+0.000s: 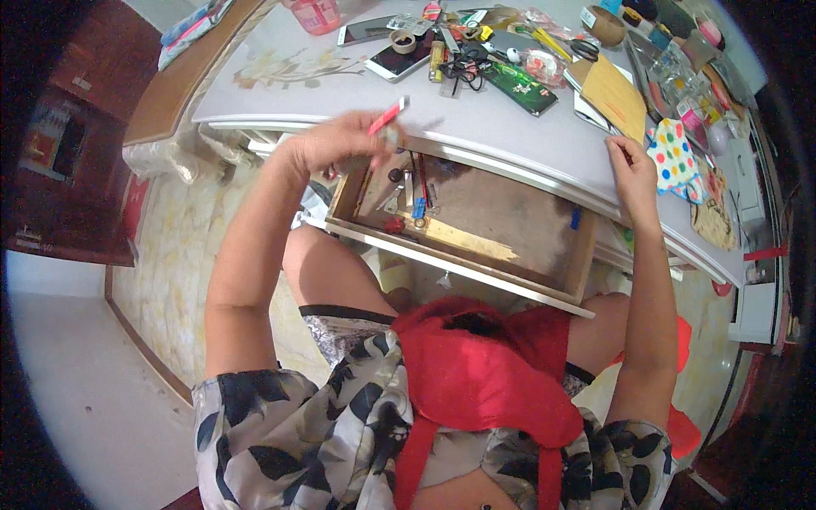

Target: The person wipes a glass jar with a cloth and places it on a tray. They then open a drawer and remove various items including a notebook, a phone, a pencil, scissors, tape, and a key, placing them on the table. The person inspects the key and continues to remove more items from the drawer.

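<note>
My left hand [344,143] is raised over the left end of the open drawer [455,265], its fingers closed round a slim red object with a white tip [389,116] whose kind I cannot make out. My right hand [636,180] is at the table's front edge, fingers curled together just below a tan envelope [614,98]. Whether anything is pinched there is hidden. Inside the drawer lie a small blue item [419,207], a red piece [393,224], several small metal bits and a yellowish strip [466,238].
A white phone [398,61] carries a tape roll [402,41]. Around it on the table [357,89] lie a green packet [521,87], scissors [585,50] and much clutter. A pink basket [314,15] stands far left; a polka-dot cloth [677,157] hangs over the right edge.
</note>
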`<state>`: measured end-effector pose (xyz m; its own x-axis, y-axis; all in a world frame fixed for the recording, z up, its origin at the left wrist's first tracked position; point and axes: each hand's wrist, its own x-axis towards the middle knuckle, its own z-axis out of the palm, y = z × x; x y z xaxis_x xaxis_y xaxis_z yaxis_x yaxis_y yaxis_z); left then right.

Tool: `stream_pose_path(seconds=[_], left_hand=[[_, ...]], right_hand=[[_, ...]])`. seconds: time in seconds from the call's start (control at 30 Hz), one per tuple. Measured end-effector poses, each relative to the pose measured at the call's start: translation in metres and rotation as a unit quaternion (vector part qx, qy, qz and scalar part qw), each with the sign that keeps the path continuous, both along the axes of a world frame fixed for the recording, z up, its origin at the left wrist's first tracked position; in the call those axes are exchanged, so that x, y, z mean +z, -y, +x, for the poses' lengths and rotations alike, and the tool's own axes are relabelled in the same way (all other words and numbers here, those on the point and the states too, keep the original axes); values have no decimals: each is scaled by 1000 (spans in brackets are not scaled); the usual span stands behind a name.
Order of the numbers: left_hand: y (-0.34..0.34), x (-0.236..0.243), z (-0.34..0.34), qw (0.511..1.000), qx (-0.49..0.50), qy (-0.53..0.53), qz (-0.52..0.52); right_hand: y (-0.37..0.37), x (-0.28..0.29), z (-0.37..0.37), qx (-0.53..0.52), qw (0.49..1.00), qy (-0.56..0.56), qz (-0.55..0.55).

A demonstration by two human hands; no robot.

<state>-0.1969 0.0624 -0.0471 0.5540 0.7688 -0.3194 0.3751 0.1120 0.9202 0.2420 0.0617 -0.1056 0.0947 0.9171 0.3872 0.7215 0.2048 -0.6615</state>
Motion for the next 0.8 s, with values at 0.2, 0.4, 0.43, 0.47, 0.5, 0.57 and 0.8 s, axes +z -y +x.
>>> stream_pose_path(seconds=[0.2,0.4,0.43,0.47,0.5,0.57,0.8], left_hand=[[-104,30,39,959,261,107,22],[-196,16,68,903,415,107,-10],[-199,12,73,900,426,81,30],[-202,10,75,895,437,54,71],[-195,16,73,925,362,-18,117],[-164,17,71,931,298,124,172],[-33,26,33,991,-128,-14,-18]], right_hand=[[0,-3,5,-5,999,-35,-12],[-4,-4,6,9,998,-62,-12],[-3,-1,5,8,998,-66,-19],[-2,2,4,9,997,-71,-26],[0,3,5,1,997,-75,-22],[2,4,2,-1,996,-89,-16],[3,5,3,-2,999,-36,-37]])
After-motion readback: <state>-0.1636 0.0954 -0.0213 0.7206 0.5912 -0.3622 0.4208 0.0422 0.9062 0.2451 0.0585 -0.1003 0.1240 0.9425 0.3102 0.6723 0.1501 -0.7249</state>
